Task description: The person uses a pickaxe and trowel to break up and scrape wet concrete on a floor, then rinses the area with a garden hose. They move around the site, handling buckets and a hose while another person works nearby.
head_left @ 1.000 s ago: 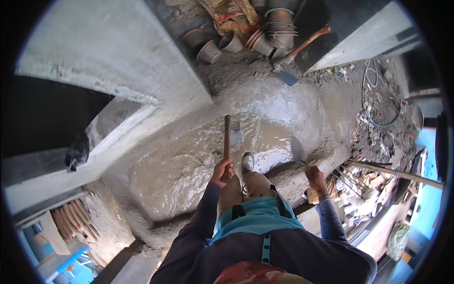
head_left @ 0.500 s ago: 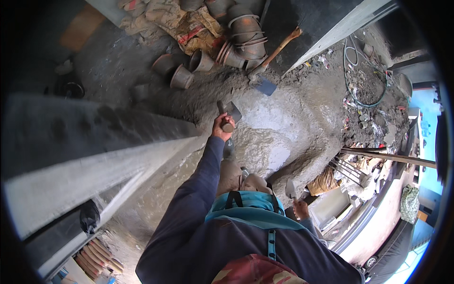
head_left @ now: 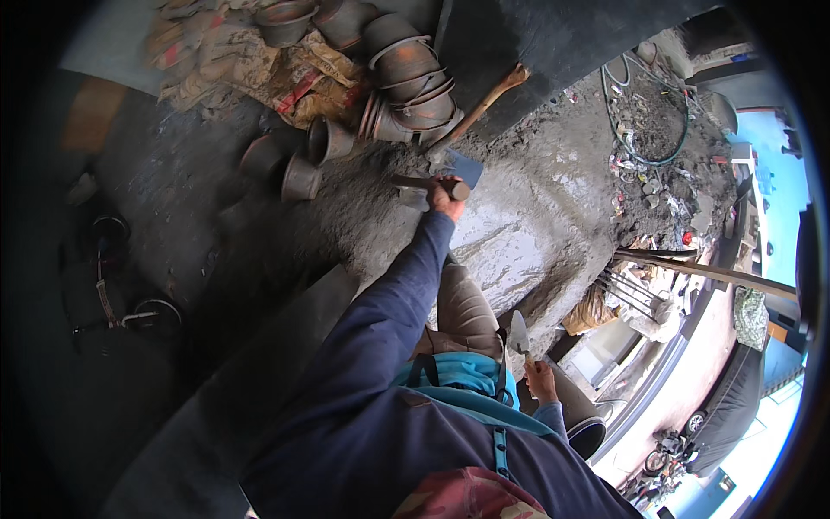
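Note:
My left hand (head_left: pixel 447 201) is stretched out ahead and closed around the thick round handle of a plastering float (head_left: pixel 415 197); part of its flat plate shows below the grip. It is over the edge of a bed of wet grey mortar (head_left: pixel 501 246), close to a shovel (head_left: pixel 465 167) whose wooden handle leans away to the right. Low at my right side, my right hand (head_left: pixel 541 381) is wrapped around the handle of a small pointed trowel (head_left: pixel 519 333), its blade upward. My legs, in muddy trousers, stand at the mortar's near edge.
Stacked buckets (head_left: pixel 415 73) and dirty sacks (head_left: pixel 303 78) lie at the far left, with loose buckets (head_left: pixel 301 177) nearer. A bicycle (head_left: pixel 130 298) is in shadow on the left. A coiled hose (head_left: pixel 653 160) lies on rubble at the right, and a wooden plank (head_left: pixel 709 272) juts in.
My left hand has moved forward and to the right with the float, toward the shovel. The view has shifted and my body has advanced; the trowel stays in my right hand.

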`<state>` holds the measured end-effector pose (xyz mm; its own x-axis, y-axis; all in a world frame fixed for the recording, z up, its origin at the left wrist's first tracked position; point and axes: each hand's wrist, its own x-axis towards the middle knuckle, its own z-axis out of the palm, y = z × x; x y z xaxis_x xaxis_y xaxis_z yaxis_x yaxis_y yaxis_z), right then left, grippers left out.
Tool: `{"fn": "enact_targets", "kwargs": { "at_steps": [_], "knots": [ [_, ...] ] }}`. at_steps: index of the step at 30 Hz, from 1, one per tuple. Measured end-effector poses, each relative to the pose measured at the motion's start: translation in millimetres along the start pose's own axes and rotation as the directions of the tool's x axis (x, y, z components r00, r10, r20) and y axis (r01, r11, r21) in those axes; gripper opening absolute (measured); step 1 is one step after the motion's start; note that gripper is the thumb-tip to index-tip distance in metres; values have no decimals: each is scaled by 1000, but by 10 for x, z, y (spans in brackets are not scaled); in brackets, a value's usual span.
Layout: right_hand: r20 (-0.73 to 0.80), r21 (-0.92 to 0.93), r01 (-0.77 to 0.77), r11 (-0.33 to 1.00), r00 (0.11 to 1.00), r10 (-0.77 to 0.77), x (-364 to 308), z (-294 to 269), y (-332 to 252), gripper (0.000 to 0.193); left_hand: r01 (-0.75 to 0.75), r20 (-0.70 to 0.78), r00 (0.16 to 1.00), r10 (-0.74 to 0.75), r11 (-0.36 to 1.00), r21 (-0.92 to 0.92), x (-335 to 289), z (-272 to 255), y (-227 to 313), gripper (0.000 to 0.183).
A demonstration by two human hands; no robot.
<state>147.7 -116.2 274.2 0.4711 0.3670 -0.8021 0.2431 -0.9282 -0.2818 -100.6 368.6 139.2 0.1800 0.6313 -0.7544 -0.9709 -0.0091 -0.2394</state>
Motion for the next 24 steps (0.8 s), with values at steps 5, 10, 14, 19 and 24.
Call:
{"fn": "enact_targets", "kwargs": {
  "at_steps": [5, 10, 14, 19, 24],
  "knots": [
    [129, -117, -118, 986, 983, 133, 352, -270, -664, 34, 222, -71, 972, -224, 975, -27, 689, 299, -797, 12],
    [-4, -60, -13, 998, 1000, 13, 541, -578, -1275, 30, 309, -203, 934, -293, 950, 51, 1185, 416, -1482, 16],
    [13, 13, -20, 1000, 1000, 20, 735, -833, -1732, 31, 205, -179, 967, -179, 969, 137, 1596, 496, -1815, 19],
    [59, 42, -50, 998, 997, 47, 949, -1023, -2274, 31, 242, -89, 966, -241, 970, 2, 2028, 536, -2059, 24],
    [118, -35, -20, 999, 993, 24, 1054, -1100, -2607, 33, 205, -98, 979, -181, 886, 415, 2190, 770, -2095, 30]
  ]
}}
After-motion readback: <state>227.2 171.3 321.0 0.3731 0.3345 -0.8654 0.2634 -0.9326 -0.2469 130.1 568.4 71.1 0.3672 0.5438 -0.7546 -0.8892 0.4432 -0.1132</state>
